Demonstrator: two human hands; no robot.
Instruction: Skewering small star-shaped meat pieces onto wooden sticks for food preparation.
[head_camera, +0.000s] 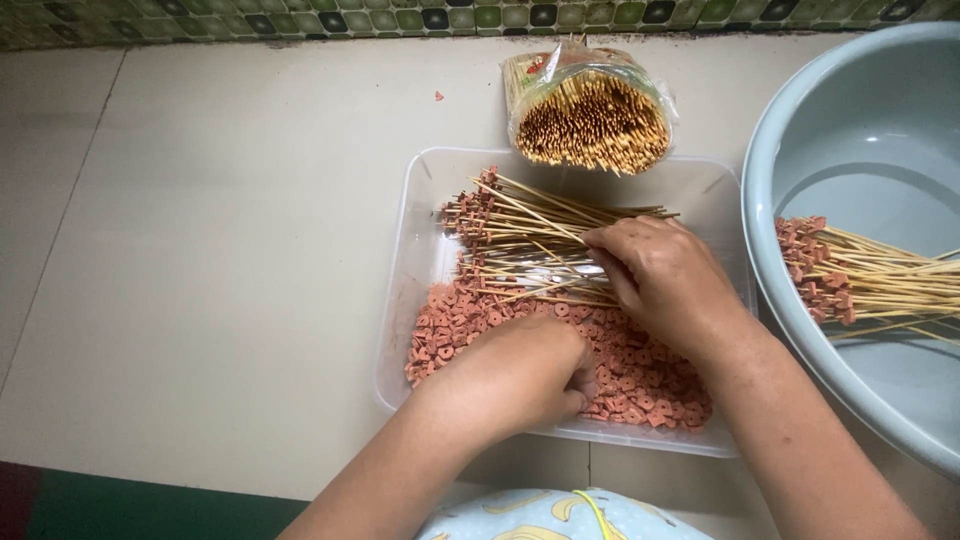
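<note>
From the head camera, the left hand (530, 375) is closed, its fingers pinching among the small red meat pieces (640, 375) in the clear tray (415, 250) on the counter (220, 250). The right hand (655, 275) grips bamboo skewers (530, 235) over the tray. The step in hand seems to be threading; the next move calls for aligning a piece with a skewer tip.

Left hand (525, 375) curled loosely, knuckles up, fingertips pressed down and hidden underneath. Right hand (660, 275) placed further forward, palm down, fingers bent and closed together in a pinch. Both forearms bare, coming in from the bottom edge.
</note>
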